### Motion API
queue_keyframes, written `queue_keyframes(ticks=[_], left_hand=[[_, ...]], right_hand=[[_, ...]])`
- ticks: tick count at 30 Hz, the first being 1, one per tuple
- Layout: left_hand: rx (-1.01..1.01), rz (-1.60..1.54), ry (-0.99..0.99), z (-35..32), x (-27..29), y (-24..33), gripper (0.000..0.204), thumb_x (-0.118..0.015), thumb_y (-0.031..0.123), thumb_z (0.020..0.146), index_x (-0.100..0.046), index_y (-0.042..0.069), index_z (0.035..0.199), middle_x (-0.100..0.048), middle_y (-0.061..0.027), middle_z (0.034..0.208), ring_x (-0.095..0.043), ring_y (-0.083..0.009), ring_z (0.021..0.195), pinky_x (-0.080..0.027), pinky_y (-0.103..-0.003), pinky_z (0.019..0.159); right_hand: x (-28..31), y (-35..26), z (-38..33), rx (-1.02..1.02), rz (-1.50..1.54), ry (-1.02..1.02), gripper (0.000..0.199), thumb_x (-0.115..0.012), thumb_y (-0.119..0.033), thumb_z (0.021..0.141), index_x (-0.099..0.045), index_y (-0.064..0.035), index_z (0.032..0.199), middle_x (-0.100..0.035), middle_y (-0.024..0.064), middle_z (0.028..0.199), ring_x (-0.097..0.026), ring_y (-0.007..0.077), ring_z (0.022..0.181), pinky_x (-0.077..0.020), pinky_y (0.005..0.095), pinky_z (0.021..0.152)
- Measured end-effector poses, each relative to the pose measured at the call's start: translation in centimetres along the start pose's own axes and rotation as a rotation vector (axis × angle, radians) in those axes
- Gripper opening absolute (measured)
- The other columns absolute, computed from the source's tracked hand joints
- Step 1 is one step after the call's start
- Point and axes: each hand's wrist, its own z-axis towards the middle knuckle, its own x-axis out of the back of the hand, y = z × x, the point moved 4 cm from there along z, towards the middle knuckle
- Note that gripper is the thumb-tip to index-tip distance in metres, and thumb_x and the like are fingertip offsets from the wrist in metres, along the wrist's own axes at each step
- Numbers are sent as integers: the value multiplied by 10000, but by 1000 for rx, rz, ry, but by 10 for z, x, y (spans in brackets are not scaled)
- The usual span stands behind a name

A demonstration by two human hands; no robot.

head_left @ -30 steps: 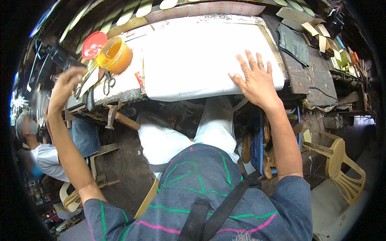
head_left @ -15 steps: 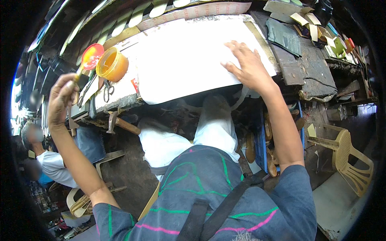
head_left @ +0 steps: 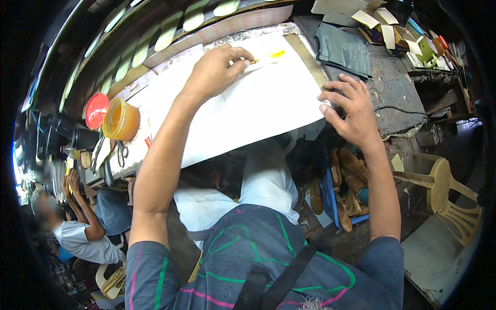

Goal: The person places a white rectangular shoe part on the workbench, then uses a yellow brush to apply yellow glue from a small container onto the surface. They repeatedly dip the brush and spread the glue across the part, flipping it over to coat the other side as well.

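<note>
My left hand [head_left: 219,70] is closed on a thin brush [head_left: 254,61] and reaches across the large white sheet [head_left: 243,113] that covers the bench. A bright yellow patch [head_left: 278,53] shows near the brush's far end, toward the sheet's far right; I cannot tell whether it is the wet tip or a smear. My right hand [head_left: 351,111] is at the sheet's near right corner, thumb and index finger pinching its edge, the other fingers spread. To the left stands an open tub [head_left: 122,121] of amber paste, its red lid [head_left: 96,110] beside it.
Black-handled scissors [head_left: 122,153] lie near the tub. Dark folded material [head_left: 343,49] and opened cartons [head_left: 387,28] sit at the right. A blue crate [head_left: 333,194] of wooden shoe lasts stands below the bench, a plastic chair [head_left: 447,191] further right. Another person [head_left: 80,235] sits at far left.
My left hand has carried the brush from beside the tub rightward over the sheet. My right hand has moved from lying flat on the sheet to its right edge. The other person's hands are now raised.
</note>
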Motion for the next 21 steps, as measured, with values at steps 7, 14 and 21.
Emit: queue_keyframes(ticks=[7, 14, 21], left_hand=[[33, 48, -36, 11, -17, 9, 252, -656, 216, 997, -824, 131, 1164, -743, -135, 1037, -708, -309, 960, -557, -428, 899], [4, 74, -37, 11, -18, 2, 240, -669, 186, 987, -821, 110, 1158, -731, -127, 1009, -719, -312, 931, -560, -420, 856], [27, 335, 156, 58, -29, -9, 237, -680, 232, 1002, -803, 142, 1183, -717, -111, 1094, -712, -345, 1032, -557, -464, 898]], right_hand=[[8, -2, 2, 49, 46, -33, 187, -799, -316, 912, -779, -166, 1021, -723, -8, 1275, -550, 360, 1414, -297, 704, 1226], [11, -4, 4, 70, 78, -121, 256, -810, -364, 915, -760, -162, 1064, -754, -11, 1322, -530, 346, 1455, -258, 695, 1250], [12, -3, 3, 61, 95, -106, 282, -831, -372, 902, -766, -168, 1086, -769, -17, 1290, -552, 337, 1435, -252, 681, 1262]])
